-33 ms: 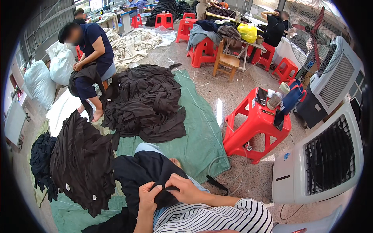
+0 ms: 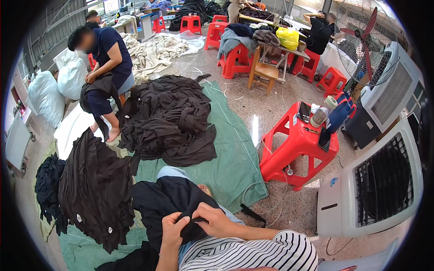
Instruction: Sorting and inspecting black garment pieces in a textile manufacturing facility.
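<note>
A black garment (image 2: pixel 165 201) lies across my lap, its cloth bunched up toward me. My left hand (image 2: pixel 174 228) pinches a folded edge of it between thumb and fingers. Close beside it, my right hand (image 2: pixel 212 219) grips the same edge, so a short stretch of cloth runs between the two. Whether a small tool is in either hand cannot be seen. To the left of my lap lies a heap of dark brown garments (image 2: pixel 95 189) with small white tags. A larger dark brown pile (image 2: pixel 167 117) sits ahead on the green sheet (image 2: pixel 235 149).
At right stands a red stool (image 2: pixel 298 144) with phones, a bottle and a blue bag on it. Beyond it are a white air cooler (image 2: pixel 334 203) and a large fan (image 2: pixel 361 36). A co-worker (image 2: pixel 108 54) sits at left handling dark cloth. Cords trail over the floor.
</note>
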The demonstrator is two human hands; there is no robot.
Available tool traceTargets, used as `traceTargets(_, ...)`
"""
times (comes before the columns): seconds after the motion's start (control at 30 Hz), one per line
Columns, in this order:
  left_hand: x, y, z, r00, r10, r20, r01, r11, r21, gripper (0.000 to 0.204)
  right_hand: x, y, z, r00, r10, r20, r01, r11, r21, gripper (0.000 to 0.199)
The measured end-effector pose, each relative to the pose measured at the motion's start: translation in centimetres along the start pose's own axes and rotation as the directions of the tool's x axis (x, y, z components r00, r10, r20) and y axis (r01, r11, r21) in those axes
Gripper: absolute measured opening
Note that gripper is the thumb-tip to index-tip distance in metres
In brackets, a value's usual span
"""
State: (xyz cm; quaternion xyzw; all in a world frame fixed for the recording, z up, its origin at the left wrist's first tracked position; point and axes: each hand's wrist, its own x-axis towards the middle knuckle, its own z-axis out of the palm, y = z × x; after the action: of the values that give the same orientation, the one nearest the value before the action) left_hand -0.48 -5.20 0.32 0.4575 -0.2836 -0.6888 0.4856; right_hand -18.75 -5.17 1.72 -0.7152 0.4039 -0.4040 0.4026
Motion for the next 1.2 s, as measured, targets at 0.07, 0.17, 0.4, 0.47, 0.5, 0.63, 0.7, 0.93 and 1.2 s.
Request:
traceTargets(0.07,-0.2,0.4,-0.1,0.999,0.005,0.054,-0.009,0.998,0.07,0.005,-0.1,-0.1,0.5,0.989,-0.128,-0.077,0.124,0.991,-0.058,0.027)
traceTargets(0.17,-0.4,0.4,0.3,0.999,0.008,-0.039,-0.007,1.0,0.019,0.005,-0.2,-0.5,0.8,0.976,-0.203,-0.083,0.194,0.976,-0.104,0.03)
traceTargets(0.4,-0.2,-0.6,0.0,0.966,0.22,-0.138,-0.174,0.943,0.285,0.012,-0.1,-0.7,1.9,0.967,-0.256,-0.006,0.254,0.962,-0.105,0.034)
traceTargets(0.47,-0.6,-0.1,0.0,0.98,0.166,-0.112,-0.142,0.97,0.198,0.011,0.2,-0.1,1.7,0.971,-0.237,-0.041,0.231,0.966,-0.119,0.032)
traceTargets(0.5,-0.7,0.0,-0.2,0.99,0.113,-0.081,-0.104,0.988,0.111,0.01,0.3,-0.1,1.7,0.971,-0.231,-0.058,0.222,0.967,-0.125,0.031)
traceTargets(0.63,-0.7,0.4,-0.9,0.996,0.072,-0.06,-0.065,0.993,0.102,0.007,0.0,-0.1,2.1,0.975,-0.19,-0.118,0.174,0.975,-0.138,0.029)
traceTargets(0.7,-0.8,0.5,-1.2,0.995,0.104,0.007,-0.104,0.979,0.176,0.007,-0.2,0.0,2.3,0.97,-0.2,-0.135,0.18,0.972,-0.148,0.028)
traceTargets(0.93,-0.7,0.5,-0.7,0.994,-0.102,-0.049,0.096,0.99,-0.099,0.006,0.2,0.2,2.4,0.945,-0.272,-0.18,0.244,0.956,-0.161,0.027)
traceTargets(1.2,-1.2,-0.3,-1.7,0.995,0.097,0.004,-0.094,0.943,0.319,0.011,-0.2,0.5,2.6,0.965,-0.234,-0.116,0.219,0.967,-0.127,0.028)
